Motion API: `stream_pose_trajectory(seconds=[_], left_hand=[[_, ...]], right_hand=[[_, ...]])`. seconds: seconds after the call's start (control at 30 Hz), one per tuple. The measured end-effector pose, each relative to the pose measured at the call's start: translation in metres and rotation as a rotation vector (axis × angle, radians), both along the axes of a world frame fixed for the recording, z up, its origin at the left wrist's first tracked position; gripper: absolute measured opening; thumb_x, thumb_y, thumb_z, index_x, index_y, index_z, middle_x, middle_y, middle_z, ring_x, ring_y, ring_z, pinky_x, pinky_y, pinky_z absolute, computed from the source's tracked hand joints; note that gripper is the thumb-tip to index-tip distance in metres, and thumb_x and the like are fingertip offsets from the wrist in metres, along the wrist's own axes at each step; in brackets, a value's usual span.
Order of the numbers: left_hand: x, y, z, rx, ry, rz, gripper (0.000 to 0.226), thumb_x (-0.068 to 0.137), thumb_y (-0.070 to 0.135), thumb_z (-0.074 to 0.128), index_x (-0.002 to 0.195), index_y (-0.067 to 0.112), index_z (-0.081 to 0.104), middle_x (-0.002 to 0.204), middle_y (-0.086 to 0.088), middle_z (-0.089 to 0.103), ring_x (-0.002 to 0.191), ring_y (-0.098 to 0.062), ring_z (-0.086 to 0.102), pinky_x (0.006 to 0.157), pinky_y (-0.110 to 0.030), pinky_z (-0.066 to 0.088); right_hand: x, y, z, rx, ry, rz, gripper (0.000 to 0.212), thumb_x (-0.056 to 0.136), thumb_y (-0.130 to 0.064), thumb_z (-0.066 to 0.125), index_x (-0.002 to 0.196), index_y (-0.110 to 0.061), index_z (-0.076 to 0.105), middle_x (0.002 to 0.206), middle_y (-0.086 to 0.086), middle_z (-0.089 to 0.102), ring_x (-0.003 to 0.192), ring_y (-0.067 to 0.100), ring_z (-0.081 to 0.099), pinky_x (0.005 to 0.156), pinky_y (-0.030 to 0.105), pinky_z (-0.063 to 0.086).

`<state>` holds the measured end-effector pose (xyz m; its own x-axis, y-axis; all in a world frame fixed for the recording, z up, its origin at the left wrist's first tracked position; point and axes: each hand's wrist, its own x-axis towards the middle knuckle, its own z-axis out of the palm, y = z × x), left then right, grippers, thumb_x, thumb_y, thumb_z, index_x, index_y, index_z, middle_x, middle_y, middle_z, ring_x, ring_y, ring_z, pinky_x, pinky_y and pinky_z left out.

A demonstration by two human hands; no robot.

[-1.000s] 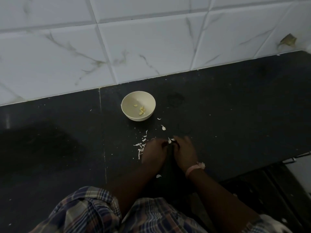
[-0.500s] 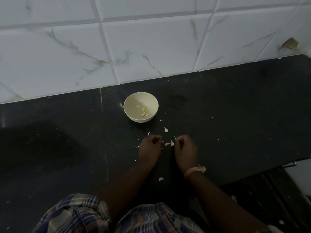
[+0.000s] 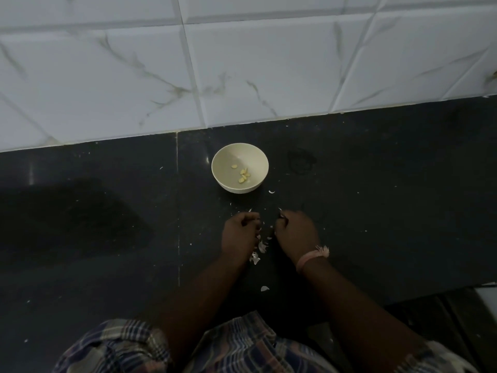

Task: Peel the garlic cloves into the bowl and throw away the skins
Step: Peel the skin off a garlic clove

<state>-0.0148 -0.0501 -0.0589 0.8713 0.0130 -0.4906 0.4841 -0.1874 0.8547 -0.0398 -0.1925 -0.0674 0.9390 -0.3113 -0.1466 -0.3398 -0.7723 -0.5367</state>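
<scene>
Head view, dim light. Both hands low on the dark desk [image 3: 376, 184], centre of frame, just below the bowl. Left hand [image 3: 240, 235] has fingers curled under, knuckles up; whether it holds a clove or skin, cannot tell. Right hand [image 3: 294, 234] likewise curled, a pale fleck at its fingertips, too small to name; pink band [image 3: 312, 258] on its wrist. Hands close together, not touching. Loose garlic skins [image 3: 259, 250] lie in the gap between them and trail down toward the left wrist; one more skin piece [image 3: 265, 288] lower centre. Cream bowl [image 3: 240, 168] upright, upper centre, with a few peeled cloves [image 3: 243, 175] inside. White marbled wall tiles [image 3: 242, 63] across the top. Plaid cloth [image 3: 242, 345] at bottom edge.
</scene>
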Motion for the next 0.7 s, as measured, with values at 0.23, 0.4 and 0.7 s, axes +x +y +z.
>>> stream_pose_trajectory(seconds=[0.23,0.4,0.7], left_hand=[[-0.008,-0.001,0.011,-0.102,0.051,-0.046,0.017,0.096,0.008,0.064,0.108,0.011,0.075,0.089,-0.005,0.077,0.072,-0.010,0.070,0.067,-0.024,0.058],[-0.005,0.020,0.018,-0.024,0.018,-0.146,0.016,0.096,0.014,0.066,0.102,0.019,0.079,0.088,-0.001,0.079,0.077,-0.014,0.074,0.079,-0.031,0.061],[-0.012,0.042,0.024,-0.122,-0.077,-0.038,0.015,0.089,0.012,0.076,0.102,0.017,0.077,0.090,-0.005,0.079,0.086,-0.025,0.077,0.084,-0.042,0.062]], right_hand=[[-0.023,0.008,0.012,0.280,-0.090,0.051,0.021,0.099,-0.019,0.058,0.119,-0.019,0.065,0.107,-0.003,0.069,0.097,0.007,0.065,0.086,0.025,0.053],[-0.018,0.027,0.013,0.517,-0.108,0.007,0.010,0.098,-0.020,0.064,0.105,-0.024,0.070,0.094,-0.010,0.072,0.087,-0.001,0.068,0.077,0.021,0.057],[-0.005,0.046,0.024,0.786,-0.141,-0.124,0.017,0.089,-0.006,0.073,0.104,-0.015,0.071,0.094,0.000,0.074,0.086,0.014,0.073,0.079,0.034,0.061]])
